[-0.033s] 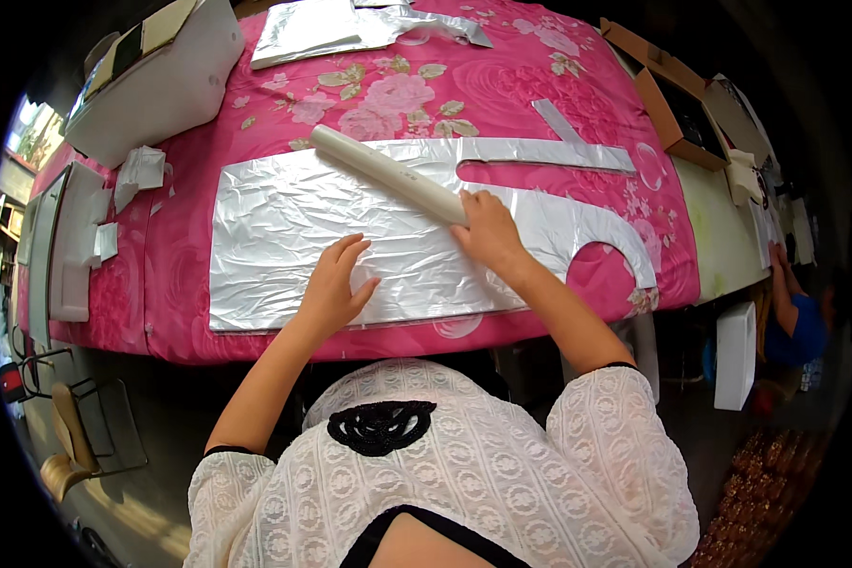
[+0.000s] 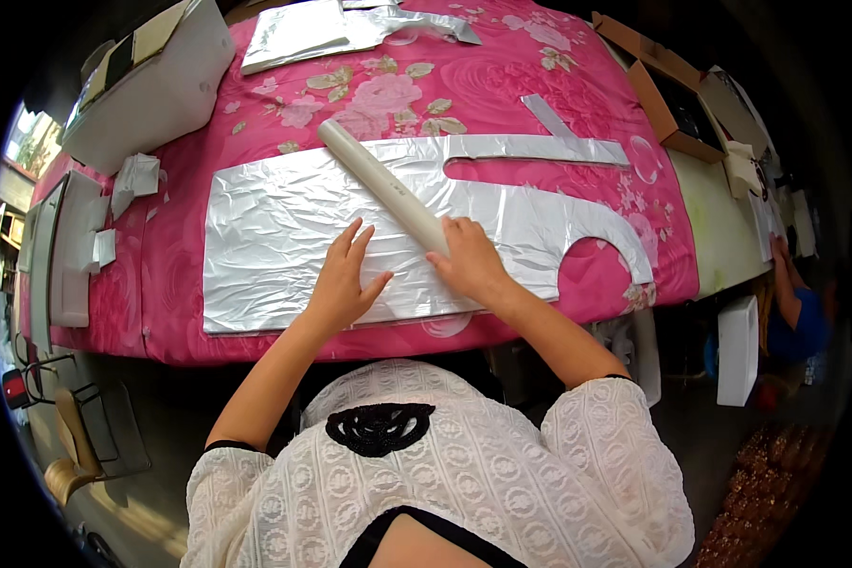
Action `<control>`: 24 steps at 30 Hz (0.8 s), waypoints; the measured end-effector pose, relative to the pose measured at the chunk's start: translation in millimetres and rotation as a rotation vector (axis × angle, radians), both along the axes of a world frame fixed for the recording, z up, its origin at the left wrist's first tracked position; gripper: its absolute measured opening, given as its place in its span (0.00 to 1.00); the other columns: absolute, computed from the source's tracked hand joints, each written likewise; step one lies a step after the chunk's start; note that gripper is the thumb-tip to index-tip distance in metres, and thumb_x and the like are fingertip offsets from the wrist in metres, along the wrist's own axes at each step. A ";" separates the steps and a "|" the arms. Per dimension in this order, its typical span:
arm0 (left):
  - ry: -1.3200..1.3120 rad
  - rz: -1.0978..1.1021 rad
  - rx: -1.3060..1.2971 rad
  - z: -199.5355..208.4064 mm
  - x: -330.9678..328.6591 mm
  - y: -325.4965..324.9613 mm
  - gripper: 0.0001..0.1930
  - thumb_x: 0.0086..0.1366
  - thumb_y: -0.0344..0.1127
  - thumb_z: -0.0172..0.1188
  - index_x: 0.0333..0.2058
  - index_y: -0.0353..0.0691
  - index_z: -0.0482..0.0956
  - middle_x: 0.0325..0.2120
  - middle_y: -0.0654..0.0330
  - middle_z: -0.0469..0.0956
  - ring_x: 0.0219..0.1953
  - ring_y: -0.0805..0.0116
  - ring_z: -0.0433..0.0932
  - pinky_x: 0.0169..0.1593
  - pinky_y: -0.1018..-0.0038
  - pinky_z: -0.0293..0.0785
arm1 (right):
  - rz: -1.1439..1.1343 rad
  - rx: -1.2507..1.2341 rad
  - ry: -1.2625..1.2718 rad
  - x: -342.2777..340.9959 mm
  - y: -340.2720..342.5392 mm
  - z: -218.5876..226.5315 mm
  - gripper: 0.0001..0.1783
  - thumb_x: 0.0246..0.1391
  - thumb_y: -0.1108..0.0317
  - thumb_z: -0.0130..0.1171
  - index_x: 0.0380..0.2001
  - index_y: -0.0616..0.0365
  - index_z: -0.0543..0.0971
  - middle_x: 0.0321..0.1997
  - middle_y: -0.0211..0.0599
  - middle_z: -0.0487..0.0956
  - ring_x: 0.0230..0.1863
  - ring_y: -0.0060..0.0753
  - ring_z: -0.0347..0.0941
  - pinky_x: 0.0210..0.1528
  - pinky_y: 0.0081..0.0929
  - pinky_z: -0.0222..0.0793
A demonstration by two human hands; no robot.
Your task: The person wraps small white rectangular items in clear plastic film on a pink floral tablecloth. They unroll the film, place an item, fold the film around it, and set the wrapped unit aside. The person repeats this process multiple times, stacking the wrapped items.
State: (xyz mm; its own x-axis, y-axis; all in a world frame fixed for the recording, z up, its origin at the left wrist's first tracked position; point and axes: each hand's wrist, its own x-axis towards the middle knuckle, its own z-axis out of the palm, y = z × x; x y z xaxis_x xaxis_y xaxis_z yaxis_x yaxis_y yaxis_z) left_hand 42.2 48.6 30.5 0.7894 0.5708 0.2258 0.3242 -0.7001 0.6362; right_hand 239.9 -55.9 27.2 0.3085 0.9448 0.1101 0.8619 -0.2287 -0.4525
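Observation:
My right hand point(image 2: 470, 257) is wrapped round the near end of a long off-white tube point(image 2: 379, 178). The tube slants across a crinkled silver foil sheet point(image 2: 256, 256), its far end by the sheet's far edge. This sheet lies flat, with a narrow strip and a curved cut-out toward its right end. My left hand point(image 2: 346, 279) is over the sheet's near part, left of the tube, its fingers apart and nothing in them. Whether its palm touches the foil, I cannot tell.
A pink flowered cloth point(image 2: 502, 85) covers the table. More folded silver sheets point(image 2: 298, 33) lie at the far side. A white foam box point(image 2: 151, 95) stands far left, near white scraps point(image 2: 135, 180). On the right are an open cardboard box point(image 2: 667, 114) and a person in a blue top point(image 2: 800, 324).
The tube's near end has swung left and toward me with my right hand, so it slants more steeply. My left hand has shifted slightly right and farther away.

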 end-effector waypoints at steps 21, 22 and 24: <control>0.191 -0.206 0.166 0.9 75.5 -74.2 0.33 0.52 0.43 0.59 0.56 0.38 0.63 0.64 0.39 0.39 0.64 0.37 0.41 0.64 0.53 0.46 | -0.651 0.257 -0.228 220.8 -186.5 -24.2 0.07 0.44 0.72 0.57 0.29 0.62 0.77 0.38 0.42 0.79 0.41 0.46 0.73 0.43 0.35 0.67; 0.191 -0.206 0.163 0.5 74.8 -74.6 0.33 0.52 0.43 0.59 0.56 0.37 0.63 0.64 0.39 0.39 0.64 0.37 0.40 0.64 0.53 0.46 | -0.594 0.323 -0.318 214.8 -182.8 -19.1 0.07 0.42 0.72 0.59 0.27 0.62 0.76 0.35 0.42 0.78 0.39 0.46 0.73 0.42 0.36 0.67; 0.128 -0.209 0.142 -1.2 74.9 -73.8 0.32 0.53 0.43 0.59 0.56 0.37 0.63 0.64 0.40 0.40 0.65 0.39 0.41 0.64 0.54 0.46 | -0.477 0.455 -0.500 184.3 -162.7 5.9 0.07 0.38 0.74 0.61 0.23 0.62 0.73 0.30 0.40 0.78 0.34 0.47 0.73 0.39 0.36 0.67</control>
State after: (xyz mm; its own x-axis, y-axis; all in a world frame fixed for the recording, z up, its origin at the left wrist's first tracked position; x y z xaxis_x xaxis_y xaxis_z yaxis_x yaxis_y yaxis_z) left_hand 117.1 -25.2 29.3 0.9139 0.3627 0.1825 0.2351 -0.8391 0.4905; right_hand 424.2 -218.6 33.1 0.4778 0.5547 0.6811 0.8431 -0.5075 -0.1781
